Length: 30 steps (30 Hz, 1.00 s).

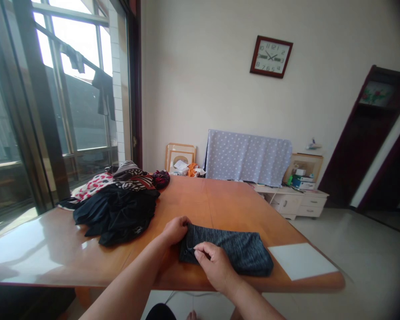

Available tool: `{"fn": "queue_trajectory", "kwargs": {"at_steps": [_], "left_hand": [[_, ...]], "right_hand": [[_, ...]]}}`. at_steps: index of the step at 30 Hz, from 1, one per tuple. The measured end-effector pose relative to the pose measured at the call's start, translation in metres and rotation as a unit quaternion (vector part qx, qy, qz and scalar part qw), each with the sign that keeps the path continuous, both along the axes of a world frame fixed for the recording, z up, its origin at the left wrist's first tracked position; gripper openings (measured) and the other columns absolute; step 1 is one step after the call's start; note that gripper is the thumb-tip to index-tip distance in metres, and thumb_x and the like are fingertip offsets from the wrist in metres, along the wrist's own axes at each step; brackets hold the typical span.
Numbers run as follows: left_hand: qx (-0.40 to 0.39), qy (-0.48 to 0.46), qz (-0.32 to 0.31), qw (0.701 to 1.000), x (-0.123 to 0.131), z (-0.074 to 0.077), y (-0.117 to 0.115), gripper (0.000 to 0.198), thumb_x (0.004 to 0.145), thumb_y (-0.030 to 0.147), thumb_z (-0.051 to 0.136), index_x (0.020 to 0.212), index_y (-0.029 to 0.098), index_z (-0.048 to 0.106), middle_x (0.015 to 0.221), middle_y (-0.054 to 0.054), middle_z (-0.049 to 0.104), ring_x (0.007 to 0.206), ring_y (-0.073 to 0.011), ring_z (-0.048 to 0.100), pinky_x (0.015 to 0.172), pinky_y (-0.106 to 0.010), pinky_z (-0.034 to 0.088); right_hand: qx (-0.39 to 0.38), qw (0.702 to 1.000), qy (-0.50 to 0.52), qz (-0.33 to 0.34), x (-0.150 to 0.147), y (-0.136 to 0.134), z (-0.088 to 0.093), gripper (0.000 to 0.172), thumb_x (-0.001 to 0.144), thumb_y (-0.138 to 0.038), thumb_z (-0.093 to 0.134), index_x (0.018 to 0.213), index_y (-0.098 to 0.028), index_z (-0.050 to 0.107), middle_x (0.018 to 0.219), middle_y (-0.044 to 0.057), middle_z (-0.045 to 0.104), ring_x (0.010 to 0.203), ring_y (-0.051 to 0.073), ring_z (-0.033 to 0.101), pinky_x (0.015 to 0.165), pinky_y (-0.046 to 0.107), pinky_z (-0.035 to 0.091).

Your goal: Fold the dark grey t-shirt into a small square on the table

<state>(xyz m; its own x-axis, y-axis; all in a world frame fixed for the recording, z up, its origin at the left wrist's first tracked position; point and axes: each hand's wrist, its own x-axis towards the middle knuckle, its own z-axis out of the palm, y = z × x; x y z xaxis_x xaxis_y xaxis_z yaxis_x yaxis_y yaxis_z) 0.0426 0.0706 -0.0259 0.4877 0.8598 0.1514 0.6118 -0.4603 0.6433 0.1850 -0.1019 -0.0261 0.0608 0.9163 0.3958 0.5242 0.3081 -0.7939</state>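
A folded piece of dark heathered grey clothing (230,251) lies near the front edge of an orange wooden table (200,204). My left hand (176,231) grips its left end from above. My right hand (213,266) pinches the fabric close to that end, where a thin cord or seam shows between the fingers. A white flat board (302,261) lies just right of the garment, apart from it. To the left of my hands sits a heap of black clothing (115,215).
Red-and-white and striped clothes (100,184) lie behind the black heap. Polka-dot cloth (246,158), picture frames (180,155) and a white low cabinet (293,202) stand beyond the table's far edge. A window is on the left.
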Motion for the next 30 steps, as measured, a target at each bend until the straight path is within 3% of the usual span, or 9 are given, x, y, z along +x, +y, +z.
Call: {"fn": "queue_trajectory", "kwargs": {"at_steps": [5,10,15,19,21,25,30], "left_hand": [[-0.003,0.001,0.006,1.000,0.000,0.000,0.001,0.034,0.073,0.014,0.054,0.101,0.022,0.072,0.096,-0.003,0.075,0.089,-0.0172,0.066,0.074,-0.023,0.046],[-0.010,0.004,0.010,1.000,0.003,0.001,0.001,0.032,0.076,0.016,0.054,0.102,0.022,0.072,0.093,-0.002,0.075,0.089,-0.0175,0.066,0.076,-0.023,0.047],[-0.009,0.007,0.016,1.000,0.004,0.002,0.001,0.029,0.078,0.019,0.055,0.101,0.022,0.072,0.095,-0.003,0.075,0.089,-0.0181,0.066,0.077,-0.024,0.047],[-0.007,0.009,0.021,1.000,0.003,0.004,0.000,0.026,0.079,0.022,0.056,0.100,0.022,0.072,0.096,-0.003,0.075,0.089,-0.0179,0.066,0.076,-0.024,0.047],[-0.005,0.009,0.020,1.000,0.003,0.004,0.000,0.026,0.080,0.023,0.055,0.099,0.021,0.072,0.097,-0.003,0.075,0.089,-0.0177,0.066,0.076,-0.023,0.047],[-0.001,0.005,0.014,1.000,0.002,0.003,0.001,0.026,0.080,0.022,0.055,0.099,0.021,0.072,0.097,-0.003,0.075,0.089,-0.0173,0.066,0.075,-0.022,0.046],[-0.002,-0.010,0.017,1.000,0.000,-0.002,0.003,0.026,0.079,0.021,0.055,0.098,0.020,0.072,0.093,-0.003,0.075,0.085,-0.0158,0.065,0.075,-0.021,0.046]], "right_hand": [[0.011,0.998,-0.010,-0.061,-0.004,-0.001,0.000,0.028,0.097,-0.037,0.047,0.099,-0.023,0.071,0.089,0.003,0.072,0.083,0.018,0.064,0.076,0.028,0.046],[0.015,0.985,-0.157,-0.063,-0.009,-0.007,0.002,0.019,0.093,-0.030,0.055,0.094,-0.032,0.074,0.093,-0.003,0.073,0.091,0.018,0.062,0.087,0.031,0.040],[0.013,0.976,-0.199,-0.084,-0.006,-0.011,0.008,0.019,0.089,-0.024,0.059,0.100,-0.031,0.072,0.099,-0.001,0.070,0.095,0.019,0.059,0.088,0.031,0.038],[0.019,0.965,-0.247,-0.086,-0.006,-0.012,0.009,0.031,0.079,-0.029,0.072,0.109,-0.030,0.068,0.106,0.001,0.067,0.102,0.023,0.056,0.092,0.035,0.036],[0.019,0.961,-0.260,-0.091,-0.007,-0.010,0.007,0.030,0.077,-0.029,0.074,0.106,-0.029,0.067,0.104,0.001,0.066,0.101,0.023,0.056,0.091,0.036,0.035],[0.017,0.961,-0.256,-0.104,-0.009,-0.004,0.002,0.002,0.084,-0.024,0.066,0.084,-0.025,0.065,0.092,0.000,0.066,0.093,0.020,0.056,0.084,0.033,0.034],[0.028,0.967,-0.228,-0.112,-0.011,-0.001,0.000,0.009,0.089,-0.020,0.060,0.080,-0.022,0.063,0.086,0.000,0.066,0.088,0.018,0.056,0.082,0.031,0.033]]}}
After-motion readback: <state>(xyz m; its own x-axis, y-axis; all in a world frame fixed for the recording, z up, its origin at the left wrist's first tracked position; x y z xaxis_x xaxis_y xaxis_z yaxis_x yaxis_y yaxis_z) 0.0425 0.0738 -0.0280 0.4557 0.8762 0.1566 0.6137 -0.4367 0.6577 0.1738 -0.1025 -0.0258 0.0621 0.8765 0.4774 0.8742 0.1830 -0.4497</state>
